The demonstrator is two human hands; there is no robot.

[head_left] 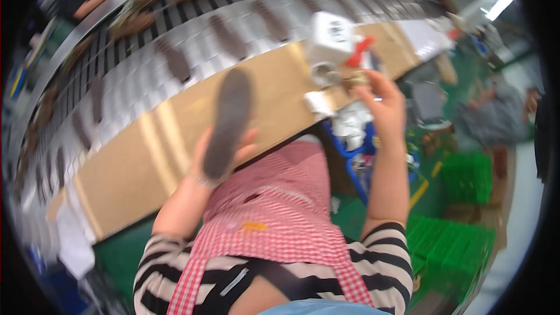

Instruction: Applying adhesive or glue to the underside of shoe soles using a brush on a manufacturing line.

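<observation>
My left hand (217,162) holds a dark grey shoe sole (228,121) upright by its lower end, above the cardboard-covered bench edge (146,157). My right hand (382,102) is raised to the right, its fingers near a white box-shaped container (330,38) with a red part (360,51) beside it. Whether that hand grips something small is blurred. I wear a red checked apron (274,216) over a striped top.
A curved conveyor (192,35) carries several dark soles past the bench. Green crates (461,239) stand at the lower right, a blue bin (356,151) with white scraps under the bench. Another person (496,116) sits at the right; someone's arm (99,0) shows far left.
</observation>
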